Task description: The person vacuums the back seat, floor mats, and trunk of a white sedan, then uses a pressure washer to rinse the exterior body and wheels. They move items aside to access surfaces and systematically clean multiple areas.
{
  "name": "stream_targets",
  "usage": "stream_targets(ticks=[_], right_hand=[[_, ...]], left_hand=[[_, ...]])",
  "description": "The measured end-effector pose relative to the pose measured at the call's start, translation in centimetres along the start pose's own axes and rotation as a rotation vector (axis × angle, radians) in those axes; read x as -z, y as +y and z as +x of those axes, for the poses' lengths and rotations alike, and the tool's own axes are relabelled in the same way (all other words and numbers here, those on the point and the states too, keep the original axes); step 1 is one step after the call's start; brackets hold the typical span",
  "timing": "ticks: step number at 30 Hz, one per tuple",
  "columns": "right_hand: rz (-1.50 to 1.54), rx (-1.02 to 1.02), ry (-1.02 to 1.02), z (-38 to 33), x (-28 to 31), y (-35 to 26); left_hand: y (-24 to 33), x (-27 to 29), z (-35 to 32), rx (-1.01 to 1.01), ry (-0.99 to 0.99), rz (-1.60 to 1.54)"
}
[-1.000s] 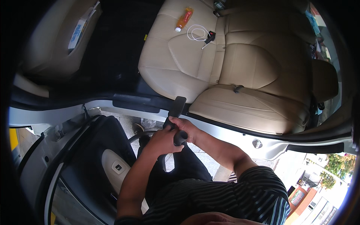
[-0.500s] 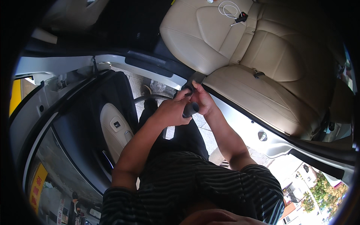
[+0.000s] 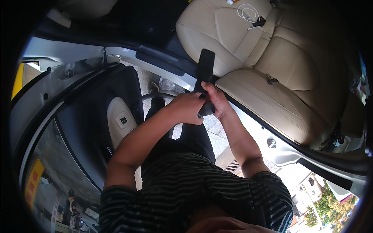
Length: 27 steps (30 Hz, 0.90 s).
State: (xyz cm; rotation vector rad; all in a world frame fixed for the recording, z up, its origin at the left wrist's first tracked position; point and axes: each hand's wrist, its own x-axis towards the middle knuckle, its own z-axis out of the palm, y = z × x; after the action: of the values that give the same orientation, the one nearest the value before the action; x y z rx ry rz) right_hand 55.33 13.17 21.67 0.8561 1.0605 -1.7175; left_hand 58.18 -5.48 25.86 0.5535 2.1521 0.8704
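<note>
Shirt: striped, dark; the wearer's torso fills the lower mid.
L hand (image 3: 188, 106): fingers curled together round a dark tube end (image 3: 208, 110); some tips hidden, so can't tell how tight.
R hand (image 3: 217, 99): thumb pressed on the neck of a flat blk vac nozzle (image 3: 206, 64); other fingers mostly out of sight behind it, exact hold unclear.
Nozzle: over the door sill (image 3: 184, 81), flat end pointing away from the body, in line w/ the seat's front edge; can't tell if it's touching, nor if nozzle & tube are joined, as the hands cover that bit.
Handling: prob. light, stiff plastic, smooth so a bit slippery, not very fragile; best held at the round neck, flat end left free; hose should be bendy & may tug.
Hose (image 3: 157, 94): grey, curving in from the door side, left of the hands.
Pavement: clear plastic bag (image 3: 167, 84) near a shoe (image 3: 153, 87).
Door (image 3: 85, 116): open, on the left; beige armrest w/ window switch (image 3: 123, 120).
Rear seat (image 3: 248, 87): beige, leather-look; white cable (image 3: 241, 15) beside a small blk piece (image 3: 259, 22), poss. a belt buckle.
</note>
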Motion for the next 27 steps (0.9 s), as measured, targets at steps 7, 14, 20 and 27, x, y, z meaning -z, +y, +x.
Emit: stream_targets(ticks=[7, 14, 20, 27], right_hand=[[-0.073, 0.042, 0.060, 0.5, -0.6, 0.1], [0.187, -0.094, -0.126, 3.7, 2.2, 0.5], [0.280, -0.176, -0.238, 4.8, 3.3, 1.0], [0.283, -0.087, -0.185, 5.1, 2.8, 0.2]], left_hand=[[-0.5, -1.0, 1.1, 0.065, 0.011, -0.009], [-1.7, -1.1, 0.6, 0.048, 0.102, -0.070], [-2.1, -1.3, -1.2, 0.023, 0.208, -0.151], [-1.5, -0.3, -2.9, 0.036, 0.226, -0.109]])
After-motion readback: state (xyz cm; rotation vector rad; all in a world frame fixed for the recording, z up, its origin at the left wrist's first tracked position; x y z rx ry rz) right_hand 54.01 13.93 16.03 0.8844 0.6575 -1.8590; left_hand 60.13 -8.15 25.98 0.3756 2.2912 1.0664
